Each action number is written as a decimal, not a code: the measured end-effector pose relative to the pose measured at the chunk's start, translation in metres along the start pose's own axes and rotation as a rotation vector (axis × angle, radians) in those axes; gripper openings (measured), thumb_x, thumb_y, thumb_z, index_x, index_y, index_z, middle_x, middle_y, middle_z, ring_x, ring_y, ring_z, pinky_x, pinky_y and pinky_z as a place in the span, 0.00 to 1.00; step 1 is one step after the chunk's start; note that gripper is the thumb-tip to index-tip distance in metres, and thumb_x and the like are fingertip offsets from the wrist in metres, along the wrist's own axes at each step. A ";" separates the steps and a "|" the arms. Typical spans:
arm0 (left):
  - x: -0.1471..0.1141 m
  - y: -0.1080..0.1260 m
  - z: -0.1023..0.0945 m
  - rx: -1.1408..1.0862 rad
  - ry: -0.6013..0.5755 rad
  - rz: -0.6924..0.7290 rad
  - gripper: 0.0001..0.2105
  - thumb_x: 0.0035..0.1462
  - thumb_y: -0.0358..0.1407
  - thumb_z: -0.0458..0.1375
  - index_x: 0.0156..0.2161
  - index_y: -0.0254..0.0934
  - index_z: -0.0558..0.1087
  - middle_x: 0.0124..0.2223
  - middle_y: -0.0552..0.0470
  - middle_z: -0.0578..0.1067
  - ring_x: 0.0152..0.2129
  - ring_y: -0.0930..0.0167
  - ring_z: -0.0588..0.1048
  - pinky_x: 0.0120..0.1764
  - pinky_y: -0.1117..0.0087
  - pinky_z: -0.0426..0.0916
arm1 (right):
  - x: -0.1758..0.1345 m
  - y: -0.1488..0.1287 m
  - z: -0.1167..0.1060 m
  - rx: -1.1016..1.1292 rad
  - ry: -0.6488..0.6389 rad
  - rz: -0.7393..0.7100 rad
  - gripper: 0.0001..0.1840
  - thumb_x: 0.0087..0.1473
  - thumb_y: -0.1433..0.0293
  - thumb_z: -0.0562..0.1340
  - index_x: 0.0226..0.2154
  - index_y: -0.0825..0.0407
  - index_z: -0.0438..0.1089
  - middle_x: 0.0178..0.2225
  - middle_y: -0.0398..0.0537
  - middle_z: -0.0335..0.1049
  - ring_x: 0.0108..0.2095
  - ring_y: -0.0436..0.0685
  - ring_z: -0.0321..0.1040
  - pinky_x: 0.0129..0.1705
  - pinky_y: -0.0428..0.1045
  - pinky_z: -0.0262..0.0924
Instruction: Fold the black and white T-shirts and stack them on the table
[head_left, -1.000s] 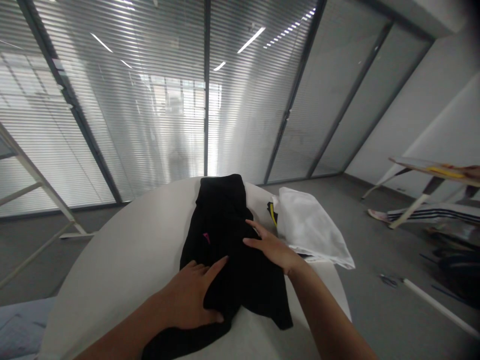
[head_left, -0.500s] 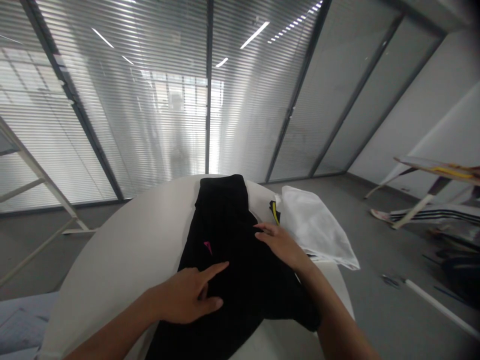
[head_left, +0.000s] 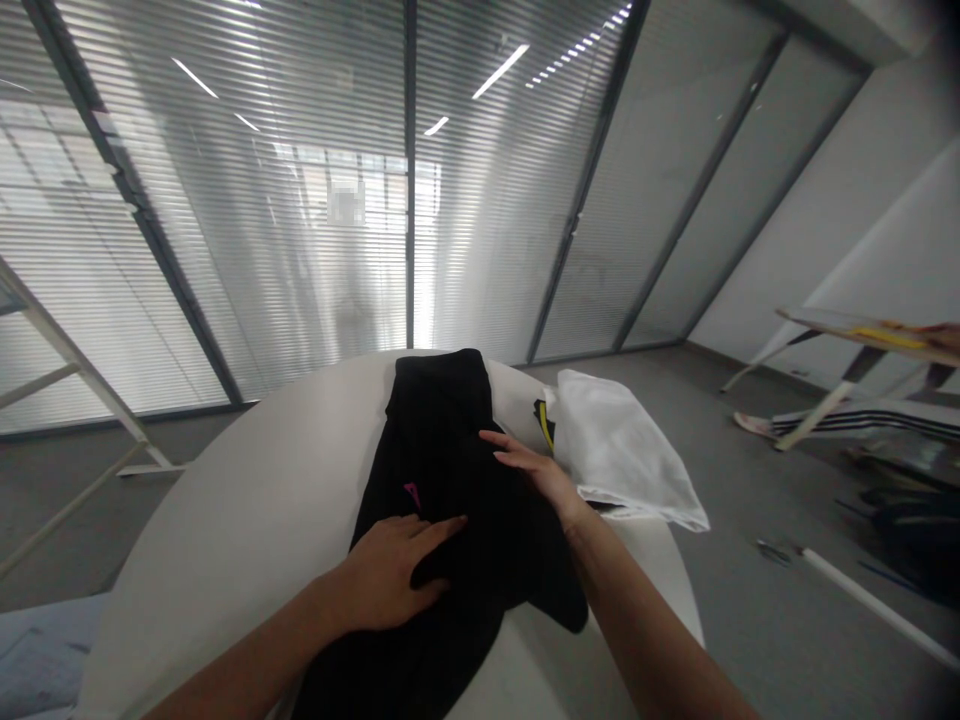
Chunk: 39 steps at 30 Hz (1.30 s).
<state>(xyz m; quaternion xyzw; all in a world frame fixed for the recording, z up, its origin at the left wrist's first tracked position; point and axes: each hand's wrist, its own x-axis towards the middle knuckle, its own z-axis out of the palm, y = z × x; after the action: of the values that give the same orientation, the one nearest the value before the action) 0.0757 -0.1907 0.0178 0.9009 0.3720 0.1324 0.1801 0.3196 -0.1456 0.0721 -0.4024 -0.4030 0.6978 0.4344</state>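
Observation:
A black garment (head_left: 442,440) that looks like a pair of trousers lies lengthwise on a round white table (head_left: 247,500). Its straight band end points away from me, and a small pink mark (head_left: 412,494) shows on its left part. My left hand (head_left: 386,572) rests on the cloth's middle with thumb and forefinger apart. On the right side of the garment, my right hand (head_left: 536,475) lies with fingers stretched out, its forearm against the cloth's lower right flap (head_left: 559,590). Neither hand grips anything that I can see.
A white translucent bag (head_left: 622,440) lies at the table's right edge, next to a black and yellow item (head_left: 545,425). Glass partitions with blinds (head_left: 480,250) stand behind. A white metal frame (head_left: 82,370) is at left, another table (head_left: 862,330) at right.
My right hand has slid left over the garment, and the lower right flap has shifted inward with the forearm. My left hand has flattened onto the cloth.

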 end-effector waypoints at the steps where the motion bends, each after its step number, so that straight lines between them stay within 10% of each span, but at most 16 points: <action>1: -0.001 0.002 0.001 -0.001 0.012 0.013 0.35 0.54 0.40 0.60 0.65 0.46 0.54 0.54 0.45 0.73 0.47 0.60 0.73 0.49 0.55 0.66 | 0.000 0.001 0.001 0.033 0.003 -0.004 0.29 0.44 0.65 0.66 0.51 0.47 0.67 0.42 0.43 0.73 0.46 0.59 0.69 0.49 0.52 0.59; 6: -0.004 0.003 0.002 -0.027 0.175 0.089 0.18 0.56 0.29 0.52 0.52 0.40 0.70 0.44 0.48 0.79 0.38 0.65 0.77 0.45 0.58 0.68 | 0.003 0.005 0.002 -0.012 0.032 -0.065 0.27 0.45 0.62 0.65 0.49 0.47 0.68 0.42 0.43 0.73 0.43 0.58 0.69 0.47 0.52 0.60; 11: -0.011 -0.007 -0.021 -0.403 0.421 -0.067 0.15 0.61 0.31 0.47 0.50 0.39 0.71 0.25 0.55 0.75 0.18 0.75 0.72 0.24 0.74 0.67 | 0.001 0.001 -0.010 -0.578 0.176 -0.089 0.18 0.49 0.60 0.63 0.42 0.48 0.74 0.36 0.43 0.74 0.40 0.58 0.69 0.43 0.52 0.59; 14: -0.017 -0.011 -0.036 -0.748 0.509 -0.178 0.12 0.65 0.37 0.48 0.46 0.36 0.71 0.20 0.58 0.71 0.13 0.76 0.70 0.17 0.77 0.62 | -0.009 -0.007 -0.015 -0.864 0.046 -0.075 0.18 0.55 0.55 0.58 0.36 0.49 0.76 0.35 0.45 0.74 0.39 0.58 0.69 0.43 0.52 0.59; 21: -0.025 -0.020 -0.051 -1.369 0.245 -0.117 0.16 0.64 0.49 0.48 0.45 0.39 0.66 0.16 0.58 0.70 0.13 0.66 0.73 0.18 0.69 0.68 | -0.019 -0.011 -0.006 -1.240 -0.136 -0.129 0.16 0.57 0.57 0.58 0.35 0.48 0.77 0.34 0.45 0.76 0.35 0.57 0.70 0.36 0.50 0.59; 28: -0.015 -0.031 -0.060 -1.039 0.558 -0.319 0.14 0.63 0.47 0.52 0.44 0.39 0.69 0.42 0.51 0.73 0.36 0.71 0.72 0.39 0.69 0.70 | -0.011 0.000 -0.008 -1.335 -0.088 -0.156 0.15 0.58 0.58 0.57 0.41 0.47 0.75 0.37 0.47 0.75 0.36 0.58 0.70 0.36 0.50 0.59; 33: -0.016 -0.020 -0.071 -0.959 0.408 -0.421 0.17 0.63 0.50 0.48 0.44 0.39 0.68 0.35 0.54 0.70 0.30 0.72 0.69 0.33 0.72 0.67 | -0.013 0.002 -0.008 -1.350 -0.200 -0.150 0.20 0.60 0.57 0.55 0.49 0.47 0.72 0.39 0.48 0.75 0.37 0.58 0.70 0.38 0.50 0.59; 39: -0.036 0.001 -0.093 -1.185 -0.030 -0.521 0.12 0.58 0.44 0.54 0.42 0.39 0.70 0.29 0.57 0.67 0.22 0.76 0.64 0.24 0.77 0.59 | -0.015 0.004 -0.012 -1.353 -0.258 -0.051 0.29 0.57 0.50 0.57 0.56 0.45 0.67 0.36 0.48 0.75 0.36 0.58 0.71 0.37 0.50 0.59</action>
<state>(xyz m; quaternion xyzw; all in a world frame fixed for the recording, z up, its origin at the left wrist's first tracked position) 0.0171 -0.1959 0.0981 0.5309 0.4398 0.2545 0.6782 0.3340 -0.1586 0.0677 -0.4892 -0.8078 0.3246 0.0526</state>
